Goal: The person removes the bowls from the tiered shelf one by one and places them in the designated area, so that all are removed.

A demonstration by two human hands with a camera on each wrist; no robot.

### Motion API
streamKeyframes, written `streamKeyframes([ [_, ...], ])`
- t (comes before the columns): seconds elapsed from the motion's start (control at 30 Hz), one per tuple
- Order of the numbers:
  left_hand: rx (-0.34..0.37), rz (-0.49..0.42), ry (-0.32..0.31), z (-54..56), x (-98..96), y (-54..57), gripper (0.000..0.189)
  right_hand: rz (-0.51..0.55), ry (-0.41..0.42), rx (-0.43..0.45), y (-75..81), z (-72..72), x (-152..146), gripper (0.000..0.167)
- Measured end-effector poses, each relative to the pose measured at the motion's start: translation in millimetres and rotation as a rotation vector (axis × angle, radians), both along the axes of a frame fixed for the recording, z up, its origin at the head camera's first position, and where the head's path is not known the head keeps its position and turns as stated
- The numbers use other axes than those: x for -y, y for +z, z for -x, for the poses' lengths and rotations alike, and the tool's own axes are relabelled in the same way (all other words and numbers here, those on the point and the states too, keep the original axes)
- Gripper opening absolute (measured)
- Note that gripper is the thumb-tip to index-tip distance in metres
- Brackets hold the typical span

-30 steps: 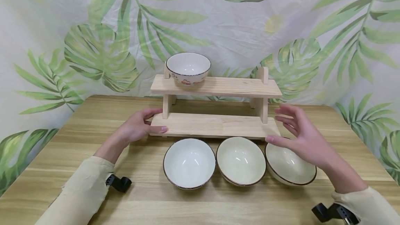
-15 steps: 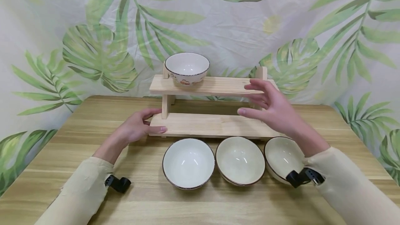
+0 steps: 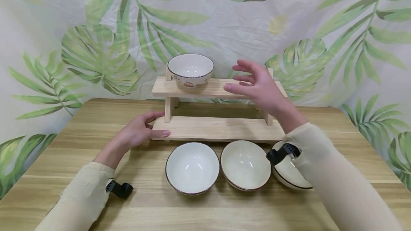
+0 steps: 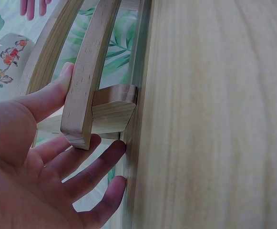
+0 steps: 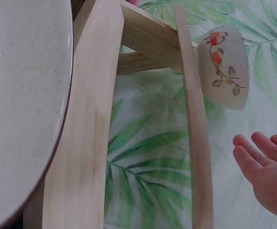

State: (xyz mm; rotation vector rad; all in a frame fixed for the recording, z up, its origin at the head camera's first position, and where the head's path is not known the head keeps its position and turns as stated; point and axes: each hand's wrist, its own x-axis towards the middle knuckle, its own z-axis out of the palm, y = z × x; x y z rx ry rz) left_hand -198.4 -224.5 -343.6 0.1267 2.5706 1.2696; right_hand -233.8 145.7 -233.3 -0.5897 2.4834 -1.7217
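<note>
A two-tier wooden shelf [image 3: 205,128] stands on the table. My left hand [image 3: 141,130] holds the left end of its lower board; in the left wrist view the thumb lies on top of the board and the fingers reach round its end. On the upper board's left side sits a white bowl [image 3: 191,70] with a dark rim and a floral pattern. My right hand [image 3: 261,86] is over the right part of the upper board, apart from that bowl, fingers spread and holding nothing.
In front of the shelf stand three bowls in a row: a white bowl [image 3: 192,168], a cream bowl [image 3: 245,165] and another cream bowl [image 3: 290,172], partly hidden by my right sleeve. A leaf-printed cloth [image 3: 179,17] hangs behind the wooden table [image 3: 154,211].
My right hand has moved left and up, from beside the shelf's right end to over the upper board near the floral bowl. My left hand has stayed on the shelf.
</note>
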Motion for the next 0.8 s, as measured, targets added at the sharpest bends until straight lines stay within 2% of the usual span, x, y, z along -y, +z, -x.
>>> streamKeyframes([
  [0.23, -0.001, -0.004, 0.001, 0.2, -0.4, -0.5, 0.091, 0.043, 0.000, 0.008, -9.5, 13.7, 23.5, 0.095],
  [0.57, 0.003, -0.006, -0.001, 0.2, 0.2, -0.1, 0.092, 0.030, -0.016, 0.035, -23.3, 31.0, 58.6, 0.106],
  [0.8, 0.000, -0.002, -0.004, 1.0, 0.9, 0.2, 0.092, 0.004, -0.048, -0.011, -25.3, 38.5, 79.6, 0.104],
])
